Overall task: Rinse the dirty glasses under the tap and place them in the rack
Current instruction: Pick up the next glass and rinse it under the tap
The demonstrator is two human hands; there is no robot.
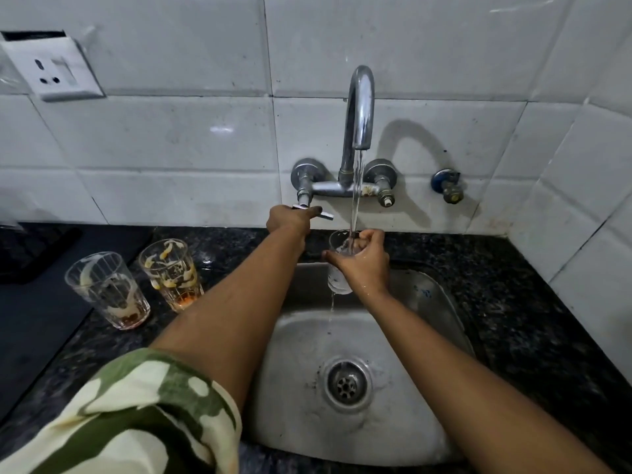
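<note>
Water runs from the chrome tap point(359, 107) into a clear glass point(338, 278) that my right hand point(362, 265) grips upright above the steel sink point(301, 336). Water spills over and drips from the glass's base. My left hand point(289, 218) is closed on the tap's left lever handle point(319, 213). Two dirty glasses stand on the dark counter to the left: one with whitish streaks point(107, 290), one with yellow and orange residue point(172, 273). No rack is in view.
The sink drain point(347, 384) lies below my arms. A dark granite counter point(513, 302) surrounds the sink. A black mat point(30, 302) covers the left side. A wall socket point(54, 68) and a small valve point(448, 186) sit on the tiled wall.
</note>
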